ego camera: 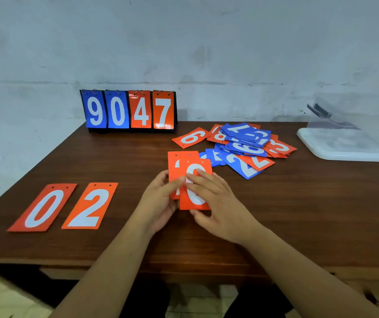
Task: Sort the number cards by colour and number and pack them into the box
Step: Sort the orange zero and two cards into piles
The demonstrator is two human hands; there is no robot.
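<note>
Above the table's middle, both hands hold a few orange number cards. My left hand [161, 198] grips the back cards [176, 162] from the left with its thumb on their face. My right hand [213, 203] pinches the front orange card [192, 203], which shows a white 0, its fingers lying across the digit. An orange 0 card [44, 208] and an orange 2 card [91, 206] lie flat side by side at the left. A mixed heap of blue and orange cards [243, 145] lies at the back right.
A flip scoreboard [129, 110] showing blue 9, blue 0, orange 4, orange 7 stands at the table's back edge against the wall. A clear plastic box [353, 115] stands on its white lid [344, 154] at the far right. The wooden table's front edge [115, 260] runs below my forearms.
</note>
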